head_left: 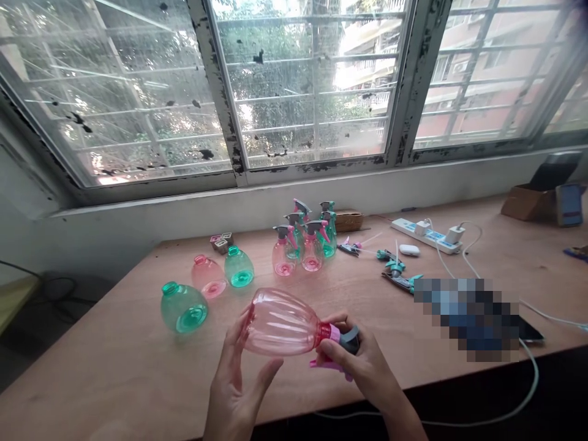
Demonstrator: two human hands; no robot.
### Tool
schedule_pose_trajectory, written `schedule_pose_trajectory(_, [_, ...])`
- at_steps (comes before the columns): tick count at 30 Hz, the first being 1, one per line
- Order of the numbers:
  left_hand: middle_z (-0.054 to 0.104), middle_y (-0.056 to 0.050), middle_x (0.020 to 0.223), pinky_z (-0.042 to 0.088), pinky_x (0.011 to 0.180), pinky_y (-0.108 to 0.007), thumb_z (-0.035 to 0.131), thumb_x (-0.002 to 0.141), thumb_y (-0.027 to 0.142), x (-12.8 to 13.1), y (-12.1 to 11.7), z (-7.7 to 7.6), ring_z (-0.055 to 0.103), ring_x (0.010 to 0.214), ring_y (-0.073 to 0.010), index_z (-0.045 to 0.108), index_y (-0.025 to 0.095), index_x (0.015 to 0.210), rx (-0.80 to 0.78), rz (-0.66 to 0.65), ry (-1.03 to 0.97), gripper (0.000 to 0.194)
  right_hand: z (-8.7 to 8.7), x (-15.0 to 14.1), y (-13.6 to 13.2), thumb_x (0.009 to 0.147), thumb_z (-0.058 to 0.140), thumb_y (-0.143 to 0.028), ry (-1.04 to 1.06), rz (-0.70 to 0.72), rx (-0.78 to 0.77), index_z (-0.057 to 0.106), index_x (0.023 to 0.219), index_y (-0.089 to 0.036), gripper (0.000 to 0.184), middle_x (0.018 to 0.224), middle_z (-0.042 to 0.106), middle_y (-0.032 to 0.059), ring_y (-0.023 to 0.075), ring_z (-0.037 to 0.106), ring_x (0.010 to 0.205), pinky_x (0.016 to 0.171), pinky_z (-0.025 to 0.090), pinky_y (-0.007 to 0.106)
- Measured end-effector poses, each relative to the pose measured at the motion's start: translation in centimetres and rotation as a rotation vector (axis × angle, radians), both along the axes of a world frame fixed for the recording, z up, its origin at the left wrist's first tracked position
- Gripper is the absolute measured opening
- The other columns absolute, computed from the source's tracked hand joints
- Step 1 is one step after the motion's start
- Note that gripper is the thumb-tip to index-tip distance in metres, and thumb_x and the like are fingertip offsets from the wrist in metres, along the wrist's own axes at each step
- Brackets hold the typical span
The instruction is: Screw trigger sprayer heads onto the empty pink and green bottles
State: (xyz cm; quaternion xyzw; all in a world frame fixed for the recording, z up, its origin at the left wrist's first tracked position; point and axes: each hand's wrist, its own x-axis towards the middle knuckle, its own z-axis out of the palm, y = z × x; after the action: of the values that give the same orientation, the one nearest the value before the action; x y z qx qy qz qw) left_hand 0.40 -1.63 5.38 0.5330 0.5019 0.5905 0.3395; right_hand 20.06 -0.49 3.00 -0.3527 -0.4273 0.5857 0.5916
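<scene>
A clear pink spray bottle [282,324] lies on its side in the air above the table's front, its base to the left. My left hand [241,361] cups the base end, fingers behind it and thumb held away from the wall. At the neck, my right hand [356,352] is closed round the pink collar and grey spray head [350,339]; the pink trigger [331,366] points down below. Left of my hands, two green bottles [184,309] [239,267] and a pink bottle [207,277] stand without spray heads.
Several assembled spray bottles [312,248] are grouped near the wall. Loose spray heads [399,278] lie to their right, by a white earbud case [409,250] and a power strip [427,236]. A phone [530,329] with a cable lies at the right.
</scene>
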Motion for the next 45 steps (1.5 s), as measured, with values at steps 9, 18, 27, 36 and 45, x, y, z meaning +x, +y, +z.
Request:
schedule_pose_trajectory(9, [0.062, -0.011, 0.136, 0.028, 0.118, -0.057, 0.082, 0.07, 0.054, 0.2, 0.9, 0.0, 0.048, 0.137, -0.036, 0.058, 0.025, 0.128, -0.086, 0.09, -0.082, 0.068, -0.3, 0.0, 0.0, 0.079, 0.085, -0.035, 0.003, 0.058, 0.049, 0.067, 0.095, -0.02, 0.029, 0.082, 0.071, -0.0026, 0.0134, 0.071, 0.068, 0.069, 0.066, 0.03])
schedule_pose_trajectory(18, [0.057, -0.006, 0.145, 0.026, 0.121, -0.048, 0.078, 0.076, 0.052, -0.1, 0.0, 0.2, 0.043, 0.142, -0.032, 0.054, 0.032, 0.136, -0.037, -0.01, -0.052, 0.068, -0.3, 0.2, -0.1, 0.081, 0.084, -0.034, 0.064, 0.071, 0.031, 0.066, 0.097, -0.021, 0.028, 0.08, 0.071, -0.0031, 0.0135, 0.071, 0.067, 0.07, 0.067, 0.033])
schedule_pose_trajectory(27, [0.058, -0.007, 0.143, 0.029, 0.12, -0.05, 0.08, 0.075, 0.048, 0.4, 0.6, 0.2, 0.045, 0.14, -0.0322, 0.055, 0.03, 0.13, -0.059, 0.054, -0.025, 0.064, 0.0, 0.1, 0.0, 0.08, 0.085, -0.035, 0.011, 0.057, 0.036, 0.066, 0.095, -0.019, 0.029, 0.082, 0.07, -0.0025, 0.014, 0.07, 0.068, 0.069, 0.067, 0.034])
schedule_pose_trajectory(36, [0.057, -0.008, 0.144, 0.028, 0.121, -0.045, 0.078, 0.075, 0.052, 0.6, 0.1, 0.3, 0.042, 0.143, -0.0325, 0.052, 0.028, 0.136, -0.065, -0.005, -0.056, 0.071, 0.1, 0.4, 0.0, 0.079, 0.085, -0.038, 0.002, 0.031, 0.024, 0.065, 0.094, -0.019, 0.032, 0.079, 0.07, -0.0025, 0.0141, 0.069, 0.066, 0.067, 0.066, 0.032])
schedule_pose_trajectory(45, [0.058, -0.008, 0.143, 0.027, 0.12, -0.051, 0.082, 0.072, 0.048, 0.5, 1.1, 0.1, 0.045, 0.139, -0.0333, 0.057, 0.027, 0.131, -0.062, 0.048, -0.083, 0.067, 0.0, 0.0, 0.1, 0.077, 0.085, -0.04, 0.02, 0.047, -0.003, 0.065, 0.094, -0.019, 0.033, 0.078, 0.071, -0.0023, 0.0162, 0.072, 0.066, 0.067, 0.066, 0.033])
